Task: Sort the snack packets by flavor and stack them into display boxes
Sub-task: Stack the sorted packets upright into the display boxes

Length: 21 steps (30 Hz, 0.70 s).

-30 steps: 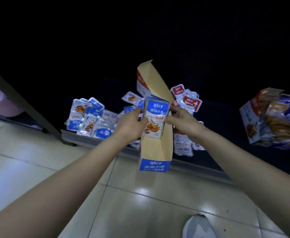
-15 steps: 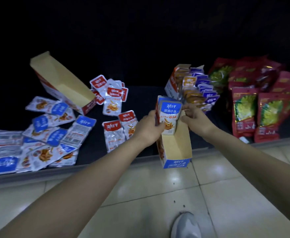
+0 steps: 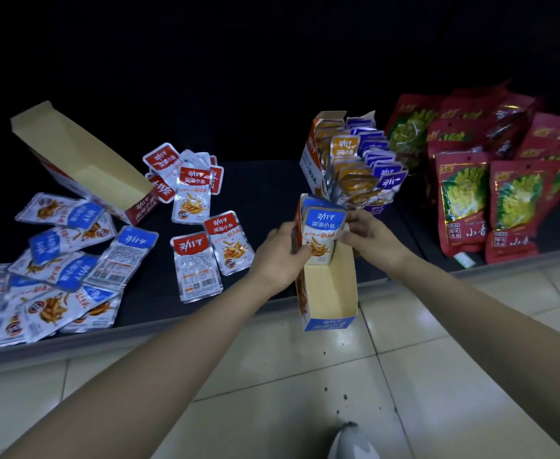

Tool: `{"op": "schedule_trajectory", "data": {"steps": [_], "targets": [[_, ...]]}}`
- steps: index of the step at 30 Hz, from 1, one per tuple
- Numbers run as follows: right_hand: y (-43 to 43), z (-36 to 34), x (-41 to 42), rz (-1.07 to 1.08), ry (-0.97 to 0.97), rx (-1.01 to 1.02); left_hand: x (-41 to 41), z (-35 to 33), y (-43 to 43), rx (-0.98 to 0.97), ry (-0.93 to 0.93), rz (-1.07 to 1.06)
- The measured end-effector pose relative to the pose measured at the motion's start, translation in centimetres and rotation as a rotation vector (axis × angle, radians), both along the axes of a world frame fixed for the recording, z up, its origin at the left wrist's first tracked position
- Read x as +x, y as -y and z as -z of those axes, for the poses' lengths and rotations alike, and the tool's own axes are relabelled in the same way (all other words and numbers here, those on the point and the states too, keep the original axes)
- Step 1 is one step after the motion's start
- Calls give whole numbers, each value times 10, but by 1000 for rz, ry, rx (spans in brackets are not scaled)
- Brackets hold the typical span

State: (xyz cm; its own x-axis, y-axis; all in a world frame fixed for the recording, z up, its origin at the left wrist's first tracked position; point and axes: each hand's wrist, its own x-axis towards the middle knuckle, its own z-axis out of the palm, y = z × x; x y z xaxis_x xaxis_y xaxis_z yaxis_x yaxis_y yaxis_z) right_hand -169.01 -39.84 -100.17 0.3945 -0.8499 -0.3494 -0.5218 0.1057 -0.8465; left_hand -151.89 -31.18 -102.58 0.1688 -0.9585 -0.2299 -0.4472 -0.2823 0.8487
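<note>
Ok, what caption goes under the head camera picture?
Left hand grips a display box; right hand holds blue packets standing inside it.

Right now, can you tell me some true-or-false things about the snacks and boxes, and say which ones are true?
1. Both hands, the left hand and the right hand, hold the blue box, which has blue packets in it. True.
2. The red box is full of packets. False: it lies empty on the shelf.
3. Loose red packets lie on the shelf. True.
4. The big red bags are on the left. False: they are on the right, past the box of orange and purple packets.
</note>
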Motion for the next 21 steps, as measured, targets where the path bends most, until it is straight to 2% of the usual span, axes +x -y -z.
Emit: {"op": "schedule_trajectory", "data": {"steps": [2,5,7,10,13,15,18,21], "targets": [[-1,-5,1,19,7,-111,2,-1,-5,-13,7,-4],[-1,-26,19,50,45,-431,19,-2,-15,-67,110,-61],[-6,-42,45,-32,127,-515,39,2,-26,-102,186,-106],[-24,-51,104,-247,220,-453,79,12,-51,-80,303,-227],[-48,-36,158,-465,92,-321,123,23,-88,-44,604,-369],[-61,-17,176,-589,-20,-263,144,28,-111,46,746,-484],[-85,14,203,-858,-101,-298,173,30,-147,264,775,-588],[-100,39,221,-1053,-287,-396,192,32,-172,439,703,-457]]}}
